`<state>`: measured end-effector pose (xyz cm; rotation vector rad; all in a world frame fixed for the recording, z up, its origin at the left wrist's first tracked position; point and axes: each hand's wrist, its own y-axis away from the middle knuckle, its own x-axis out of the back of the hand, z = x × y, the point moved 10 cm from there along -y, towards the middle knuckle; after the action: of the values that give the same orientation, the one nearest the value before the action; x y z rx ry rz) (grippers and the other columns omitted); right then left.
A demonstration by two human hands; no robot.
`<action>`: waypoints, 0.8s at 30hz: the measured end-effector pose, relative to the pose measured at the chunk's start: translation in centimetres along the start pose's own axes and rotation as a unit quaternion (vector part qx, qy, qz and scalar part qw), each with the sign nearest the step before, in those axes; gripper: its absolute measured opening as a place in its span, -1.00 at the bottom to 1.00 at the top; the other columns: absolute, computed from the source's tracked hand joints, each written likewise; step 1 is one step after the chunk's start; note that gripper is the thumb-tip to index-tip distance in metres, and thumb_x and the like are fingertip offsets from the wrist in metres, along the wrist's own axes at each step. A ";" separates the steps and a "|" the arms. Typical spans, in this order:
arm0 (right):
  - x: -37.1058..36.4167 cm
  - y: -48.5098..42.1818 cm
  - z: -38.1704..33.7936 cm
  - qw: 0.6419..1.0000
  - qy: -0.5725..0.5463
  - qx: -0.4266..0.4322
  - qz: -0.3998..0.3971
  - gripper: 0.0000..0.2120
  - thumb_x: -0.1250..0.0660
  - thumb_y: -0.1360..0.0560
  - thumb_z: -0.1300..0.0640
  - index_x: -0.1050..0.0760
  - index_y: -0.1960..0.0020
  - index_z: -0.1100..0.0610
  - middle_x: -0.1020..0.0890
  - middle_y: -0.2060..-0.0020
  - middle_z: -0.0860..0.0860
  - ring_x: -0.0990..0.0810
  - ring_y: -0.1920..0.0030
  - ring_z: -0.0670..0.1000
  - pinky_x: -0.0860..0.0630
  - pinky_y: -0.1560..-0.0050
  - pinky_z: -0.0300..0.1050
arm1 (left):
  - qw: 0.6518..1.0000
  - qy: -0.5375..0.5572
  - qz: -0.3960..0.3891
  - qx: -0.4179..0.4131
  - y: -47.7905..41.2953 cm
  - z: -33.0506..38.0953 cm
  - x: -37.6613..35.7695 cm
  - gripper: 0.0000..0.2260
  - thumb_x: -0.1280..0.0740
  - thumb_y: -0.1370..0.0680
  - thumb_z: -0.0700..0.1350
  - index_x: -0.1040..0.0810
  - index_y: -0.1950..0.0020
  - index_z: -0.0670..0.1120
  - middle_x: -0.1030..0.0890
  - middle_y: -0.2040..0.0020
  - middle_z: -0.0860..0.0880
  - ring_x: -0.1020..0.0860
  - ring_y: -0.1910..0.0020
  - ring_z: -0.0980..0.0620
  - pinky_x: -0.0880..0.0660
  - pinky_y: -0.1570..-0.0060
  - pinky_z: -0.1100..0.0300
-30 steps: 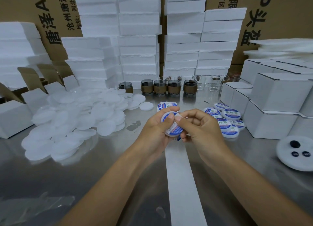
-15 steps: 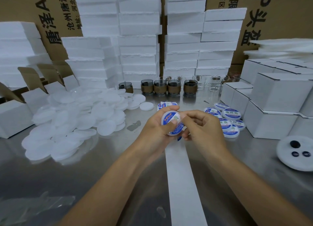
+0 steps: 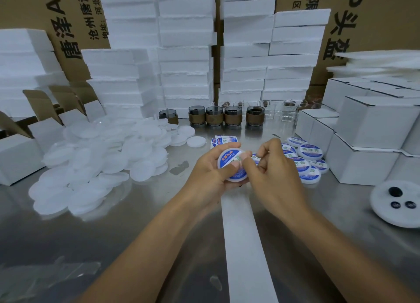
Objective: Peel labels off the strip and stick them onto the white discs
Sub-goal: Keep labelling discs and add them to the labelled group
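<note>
My left hand (image 3: 210,173) grips a white disc (image 3: 229,164) with a round blue-and-white label on its face, held above the table's middle. Its thumb lies across the label. My right hand (image 3: 276,173) touches the disc's right side with curled fingers, the thumb pressing the label's edge. The white backing strip (image 3: 243,246) runs from under my hands toward me. More labels on the strip (image 3: 223,141) lie just beyond my hands. A heap of bare white discs (image 3: 102,161) covers the table's left. Several labelled discs (image 3: 306,159) lie in a pile to the right.
The steel table (image 3: 141,234) carries white cartons (image 3: 372,141) on the right, open cartons (image 3: 20,152) on the left, and foam block stacks (image 3: 186,52) behind. Brown-sleeved glass cups (image 3: 214,118) and clear glasses (image 3: 288,111) stand in a row. A white round piece with dark holes (image 3: 397,202) sits at far right.
The disc has turned in my left hand, its labelled face now tilted up toward me. My right hand's fingers have shifted from over the label to its right edge.
</note>
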<state>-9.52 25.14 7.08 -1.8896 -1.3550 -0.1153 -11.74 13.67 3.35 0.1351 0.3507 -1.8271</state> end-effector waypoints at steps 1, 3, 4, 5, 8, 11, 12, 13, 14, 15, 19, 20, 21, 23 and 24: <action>0.0 -0.1 0.3 1.000 -0.018 -0.015 0.000 -0.78 -0.25 -0.50 -0.06 -0.30 0.13 0.07 -0.42 0.52 -0.07 -0.41 0.48 -0.11 -0.37 0.42 -0.13 | 1.000 0.005 0.005 0.003 0.0 -0.1 0.1 -0.78 -0.26 -0.55 -0.30 -0.56 -0.09 -0.04 -0.62 -0.12 -0.15 -0.63 -0.02 -0.10 -0.62 0.13 0.12; -0.4 -0.1 1.1 0.995 -0.082 -0.061 -0.017 -0.78 -0.29 -0.48 -0.06 -0.34 0.15 0.06 -0.50 0.46 0.00 -0.49 0.45 -0.07 -0.43 0.40 -0.17 | 1.000 0.011 0.022 0.011 -0.1 -0.2 0.5 -0.83 -0.23 -0.59 -0.20 -0.57 -0.09 -0.06 -0.62 -0.13 -0.17 -0.63 -0.05 -0.12 -0.62 0.09 0.06; -0.8 0.0 1.4 0.989 -0.121 -0.084 -0.032 -0.79 -0.32 -0.47 -0.05 -0.36 0.15 0.05 -0.54 0.44 0.01 -0.53 0.46 -0.09 -0.44 0.43 -0.25 | 0.999 0.013 0.033 0.016 -0.1 -0.4 0.8 -0.82 -0.20 -0.60 -0.15 -0.58 -0.08 -0.06 -0.62 -0.13 -0.18 -0.62 -0.06 -0.13 -0.62 0.07 0.03; -1.3 0.1 1.6 0.981 -0.159 -0.101 -0.049 -0.81 -0.33 -0.47 -0.03 -0.40 0.15 0.07 -0.57 0.43 0.02 -0.54 0.49 -0.13 -0.43 0.46 -0.32 | 0.999 0.015 0.042 0.020 -0.1 -0.5 1.1 -0.80 -0.17 -0.61 -0.10 -0.58 -0.08 -0.07 -0.62 -0.13 -0.19 -0.63 -0.06 -0.13 -0.62 0.06 0.01; -2.5 0.5 1.9 0.955 -0.247 -0.141 -0.086 -0.78 -0.34 -0.47 0.03 -0.49 0.12 0.20 -0.64 0.34 0.13 -0.58 0.46 -0.12 -0.47 0.46 -0.34 | 0.999 0.003 0.037 0.015 0.0 -0.5 1.2 -0.78 -0.17 -0.61 -0.08 -0.60 -0.07 -0.06 -0.65 -0.08 -0.16 -0.64 -0.04 -0.13 -0.60 0.01 -0.06; -3.3 0.8 1.9 0.939 -0.282 -0.156 -0.117 -0.80 -0.35 -0.48 0.05 -0.53 0.09 0.21 -0.67 0.29 0.11 -0.59 0.44 -0.10 -0.52 0.41 -0.31 | 0.999 -0.017 0.031 -0.006 0.0 -0.2 1.3 -0.79 -0.17 -0.61 -0.09 -0.60 -0.05 -0.02 -0.68 -0.04 -0.06 -0.65 0.01 -0.04 -0.61 0.04 0.03; -3.6 0.9 1.8 0.939 -0.280 -0.153 -0.132 -0.85 -0.36 -0.47 0.07 -0.54 0.09 0.17 -0.68 0.29 0.09 -0.59 0.44 -0.10 -0.53 0.38 -0.30 | 0.999 -0.021 0.030 -0.013 0.0 0.0 1.3 -0.79 -0.16 -0.62 -0.09 -0.60 -0.06 -0.01 -0.68 -0.03 -0.03 -0.65 0.03 0.00 -0.61 0.08 0.09; -3.8 0.9 1.6 0.939 -0.274 -0.147 -0.147 -0.90 -0.37 -0.46 0.09 -0.55 0.09 0.13 -0.68 0.29 0.07 -0.59 0.44 -0.10 -0.53 0.35 -0.29 | 0.999 -0.023 0.030 -0.018 0.0 0.1 1.3 -0.79 -0.16 -0.62 -0.09 -0.59 -0.06 -0.02 -0.68 -0.03 -0.02 -0.65 0.05 0.02 -0.60 0.12 0.14; -3.9 0.9 1.5 0.940 -0.270 -0.140 -0.158 -0.93 -0.38 -0.46 0.10 -0.55 0.11 0.09 -0.68 0.29 0.04 -0.59 0.44 -0.10 -0.54 0.32 -0.28 | 0.999 -0.024 0.031 -0.021 0.0 0.2 1.4 -0.79 -0.16 -0.62 -0.09 -0.59 -0.06 -0.02 -0.68 -0.03 -0.02 -0.65 0.06 0.02 -0.60 0.15 0.16; -4.0 0.9 1.4 0.939 -0.270 -0.135 -0.163 -0.95 -0.38 -0.46 0.12 -0.55 0.12 0.08 -0.68 0.31 0.02 -0.59 0.44 -0.10 -0.55 0.31 -0.27 | 0.999 -0.024 0.032 -0.020 -0.1 0.1 1.4 -0.79 -0.16 -0.61 -0.08 -0.59 -0.06 -0.02 -0.68 -0.03 -0.02 -0.65 0.06 0.02 -0.59 0.16 0.17; -3.4 0.7 1.5 0.939 -0.287 -0.134 -0.134 -0.95 -0.38 -0.45 0.14 -0.55 0.15 0.12 -0.67 0.38 -0.01 -0.57 0.45 -0.09 -0.55 0.32 -0.25 | 0.999 -0.030 0.039 -0.008 -0.2 -0.3 1.4 -0.76 -0.20 -0.60 -0.07 -0.54 -0.19 -0.10 -0.65 -0.06 -0.14 -0.62 0.08 -0.02 -0.58 0.08 0.09; -3.0 0.6 1.5 0.939 -0.294 -0.135 -0.117 -0.94 -0.38 -0.46 0.14 -0.54 0.15 0.13 -0.66 0.39 -0.01 -0.56 0.47 -0.09 -0.54 0.35 -0.27 | 0.999 -0.041 0.035 -0.005 -0.2 -0.5 1.3 -0.75 -0.21 -0.60 -0.07 -0.53 -0.21 -0.13 -0.65 -0.03 -0.15 -0.62 0.12 -0.02 -0.57 0.10 0.10; -2.7 0.5 1.6 0.939 -0.301 -0.136 -0.100 -0.93 -0.37 -0.47 0.14 -0.54 0.16 0.13 -0.65 0.41 -0.02 -0.55 0.49 -0.10 -0.53 0.39 -0.29 | 0.998 -0.054 0.028 -0.004 -0.2 -0.6 1.2 -0.77 -0.22 -0.60 -0.08 -0.53 -0.19 -0.14 -0.67 0.02 -0.12 -0.62 0.16 0.01 -0.56 0.14 0.15; -2.0 0.3 1.7 0.939 -0.305 -0.141 -0.069 -0.87 -0.32 -0.50 0.12 -0.54 0.19 0.14 -0.64 0.45 -0.02 -0.52 0.52 -0.11 -0.49 0.44 -0.32 | 0.996 -0.083 0.023 -0.002 -0.1 -0.8 1.1 -0.84 -0.24 -0.60 -0.12 -0.55 -0.11 -0.11 -0.68 0.16 -0.02 -0.61 0.24 0.09 -0.54 0.20 0.25; -1.7 0.2 1.8 0.940 -0.302 -0.144 -0.058 -0.83 -0.30 -0.52 0.10 -0.54 0.21 0.14 -0.63 0.46 -0.02 -0.52 0.53 -0.12 -0.48 0.45 -0.33 | 0.995 -0.095 0.025 -0.001 -0.2 -0.9 1.2 -0.86 -0.24 -0.59 -0.13 -0.56 -0.08 -0.09 -0.67 0.21 0.02 -0.60 0.27 0.13 -0.53 0.22 0.27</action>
<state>-10.73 25.00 4.90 -2.1895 -1.9481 0.2443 -12.32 12.85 2.23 -0.0307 0.2134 -1.7736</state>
